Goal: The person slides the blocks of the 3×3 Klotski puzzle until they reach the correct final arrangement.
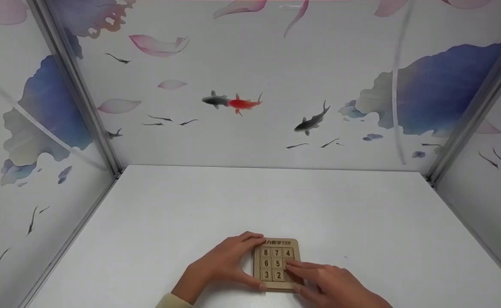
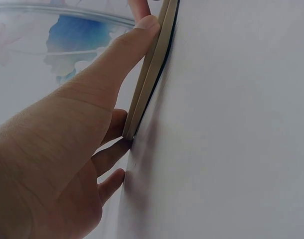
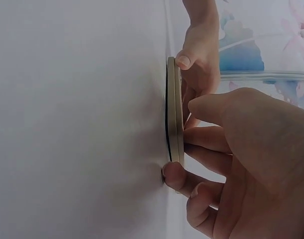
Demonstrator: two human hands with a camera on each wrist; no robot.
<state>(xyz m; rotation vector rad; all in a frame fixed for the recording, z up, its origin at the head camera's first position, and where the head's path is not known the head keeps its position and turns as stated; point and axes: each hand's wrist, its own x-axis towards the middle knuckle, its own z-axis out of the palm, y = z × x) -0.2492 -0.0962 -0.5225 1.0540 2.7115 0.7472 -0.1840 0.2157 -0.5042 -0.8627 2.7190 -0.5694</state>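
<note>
A wooden number slide puzzle [image 1: 269,284] lies flat at the near middle of the white table, its visible tiles reading 8, 7, 4, then 6, 5, then 3, 2. From its left side my left hand [image 1: 225,259] grips the frame, thumb at the near edge and fingers at the far edge. Two fingertips of my right hand [image 1: 334,282] touch the right column of tiles and hide the lower part of it. The right thumb is by the near right corner. In the right wrist view, another right fingertip [image 3: 174,174] sits at the end of the puzzle's edge.
The white table [image 1: 190,192] is enclosed by a back wall [image 1: 250,145] and side walls printed with fish, petals and blue leaves. Metal posts [image 1: 79,94] stand at the corners.
</note>
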